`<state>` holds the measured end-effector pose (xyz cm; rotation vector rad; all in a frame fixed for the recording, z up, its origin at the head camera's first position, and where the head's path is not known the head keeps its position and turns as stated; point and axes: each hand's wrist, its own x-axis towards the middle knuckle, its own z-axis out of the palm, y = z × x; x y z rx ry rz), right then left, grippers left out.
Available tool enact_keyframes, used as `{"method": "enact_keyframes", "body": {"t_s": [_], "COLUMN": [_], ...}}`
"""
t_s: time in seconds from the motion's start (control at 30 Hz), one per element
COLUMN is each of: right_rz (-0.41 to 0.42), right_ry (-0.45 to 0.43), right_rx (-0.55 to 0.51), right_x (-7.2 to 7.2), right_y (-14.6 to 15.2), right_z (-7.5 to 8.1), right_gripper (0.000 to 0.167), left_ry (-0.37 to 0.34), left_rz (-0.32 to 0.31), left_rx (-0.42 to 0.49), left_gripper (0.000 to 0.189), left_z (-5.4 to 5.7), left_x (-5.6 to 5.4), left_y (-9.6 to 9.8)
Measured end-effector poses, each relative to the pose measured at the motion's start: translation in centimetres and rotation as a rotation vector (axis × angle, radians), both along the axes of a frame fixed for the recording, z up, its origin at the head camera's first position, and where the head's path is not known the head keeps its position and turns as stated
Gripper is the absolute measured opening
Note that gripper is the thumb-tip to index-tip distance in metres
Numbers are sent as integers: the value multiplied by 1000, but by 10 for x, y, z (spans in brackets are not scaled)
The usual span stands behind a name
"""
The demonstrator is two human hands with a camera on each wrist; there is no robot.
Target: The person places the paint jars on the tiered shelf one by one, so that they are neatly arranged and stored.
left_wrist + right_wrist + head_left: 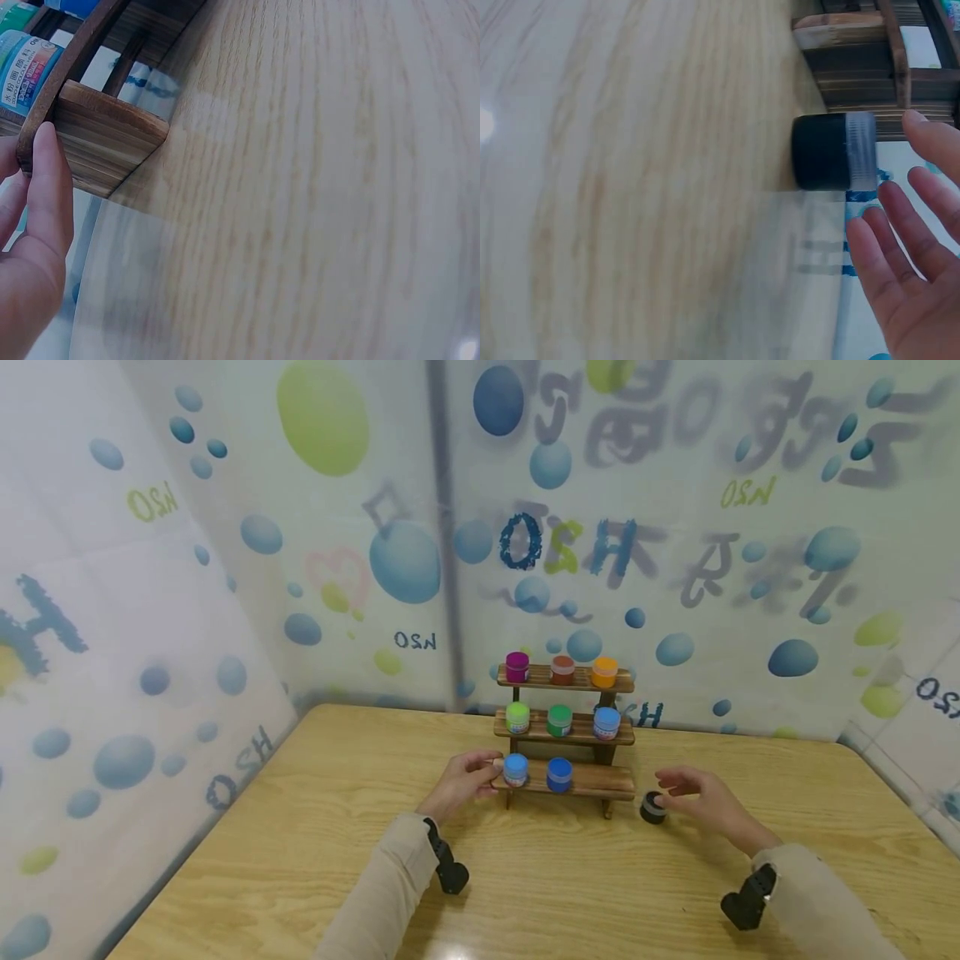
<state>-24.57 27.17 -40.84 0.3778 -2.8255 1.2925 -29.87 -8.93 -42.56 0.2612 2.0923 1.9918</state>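
Note:
A three-step wooden display stand (pixel 592 781) bears small paint jars. My left hand (pixel 463 781) pinches the left end of its lowest board between thumb and fingers, beside a light blue jar (pixel 515 770). In the left wrist view, the fingertips (pixel 46 142) lie against the board's dark edge. A black paint jar (pixel 653 807) with a clear-sided lid stands on the table to the right of the stand. Over it hovers my right hand (pixel 705 802), its fingers spread and loosely bent. The right wrist view has a gap between these fingers and the black jar (pixel 825 152).
Purple (pixel 517 667), brown (pixel 562 670) and orange (pixel 604 672) jars line the top board. Light green (pixel 517 717), green (pixel 559 721) and blue (pixel 606 724) ones fill the middle. A dark blue jar (pixel 559 775) shares the lowest board. Behind the wooden table (pixel 360 793) hangs a patterned curtain (pixel 405 693).

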Motion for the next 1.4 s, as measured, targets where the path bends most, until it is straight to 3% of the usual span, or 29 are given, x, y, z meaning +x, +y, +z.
{"method": "enact_keyframes", "body": {"t_s": [0.23,0.43,0.8,1.2,1.4], "right_rz": [10,6,11,20,3], "right_ry": [-35,-54,-53,-2,-5], "right_rx": [-5,19,-7,-18,-11], "right_x": [3,3,2,2,3], "right_y": [-3,-7,-8,-8,-7], "right_z": [-7,-11,-15,-16,-15], "right_gripper": [51,49,46,42,44], "left_ry": [-10,-11,-13,-7,-5], "left_rz": [-45,-46,-23,-45,-46], "left_rx": [37,31,6,27,18], "left_gripper": [37,37,37,37,37], "left_z": [13,21,21,21,15], "left_x": [9,17,16,17,10], "left_y": [-1,0,0,-1,-1]}}
